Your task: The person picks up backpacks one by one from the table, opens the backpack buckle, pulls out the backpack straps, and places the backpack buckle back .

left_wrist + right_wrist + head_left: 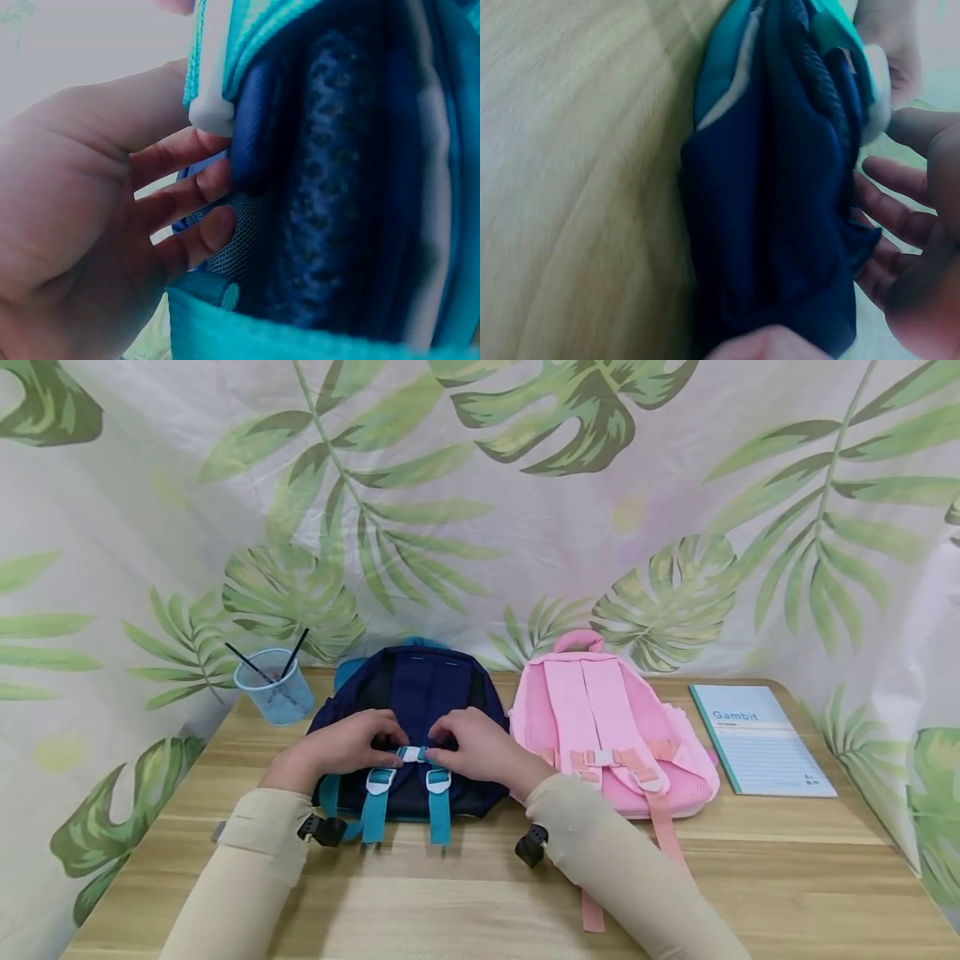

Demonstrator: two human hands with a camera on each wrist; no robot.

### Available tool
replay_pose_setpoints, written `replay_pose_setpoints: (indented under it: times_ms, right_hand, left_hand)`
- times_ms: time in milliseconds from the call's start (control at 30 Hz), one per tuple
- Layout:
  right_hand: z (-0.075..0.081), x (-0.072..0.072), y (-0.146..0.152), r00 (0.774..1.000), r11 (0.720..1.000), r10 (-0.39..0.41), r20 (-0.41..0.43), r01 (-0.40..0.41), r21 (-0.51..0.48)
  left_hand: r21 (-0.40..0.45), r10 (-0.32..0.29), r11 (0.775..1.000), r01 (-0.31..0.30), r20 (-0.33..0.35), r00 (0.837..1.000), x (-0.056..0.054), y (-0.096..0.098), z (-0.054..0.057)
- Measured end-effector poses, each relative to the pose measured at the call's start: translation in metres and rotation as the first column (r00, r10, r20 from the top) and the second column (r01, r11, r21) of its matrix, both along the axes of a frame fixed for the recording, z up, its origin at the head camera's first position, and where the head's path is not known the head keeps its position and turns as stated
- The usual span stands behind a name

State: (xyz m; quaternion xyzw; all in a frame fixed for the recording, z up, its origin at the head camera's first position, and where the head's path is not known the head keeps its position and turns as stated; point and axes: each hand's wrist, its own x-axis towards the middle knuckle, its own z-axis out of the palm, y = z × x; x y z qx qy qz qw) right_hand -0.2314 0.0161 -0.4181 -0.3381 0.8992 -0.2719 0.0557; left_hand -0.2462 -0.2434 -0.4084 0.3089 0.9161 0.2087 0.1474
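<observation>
A navy backpack (431, 681) with teal straps lies on the table, its shoulder straps facing up. Across those straps runs a short teal chest strap with a white buckle (411, 754). From the left side my left hand (348, 743) pinches the strap's end at the buckle between thumb and fingers. My right hand (483, 747) pinches the other end, thumb on the teal webbing. Below hang two teal webbing tails with white adjusters (380, 779). In the left wrist view, curled fingers (199, 191) sit behind a white adjuster. The right wrist view shows the navy bag's side (772, 225) beside the right hand.
Touching the navy bag on the right is a pink backpack (573, 693), its webbing trailing toward the front. A blue mesh cup (277, 697) with two dark sticks stands at the back left. A notebook (761, 739) lies far right on the wooden table (420, 902).
</observation>
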Motion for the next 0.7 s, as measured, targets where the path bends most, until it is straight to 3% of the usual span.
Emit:
replay_pose_setpoints:
  times_ms: [333, 700]
  right_hand:
    - [-0.007, -0.003, -0.024, 0.999, 0.993, -0.011, -0.030, 0.014, 0.118]
    - [-0.011, -0.008, -0.031, 0.999, 0.989, -0.003, -0.042, 0.009, 0.148]
  left_hand:
    - [0.009, -0.012, 1.000, 0.013, -0.036, 0.999, 0.002, -0.002, -0.003]
    - [0.027, -0.052, 0.998, 0.054, -0.063, 0.997, -0.001, -0.004, -0.007]
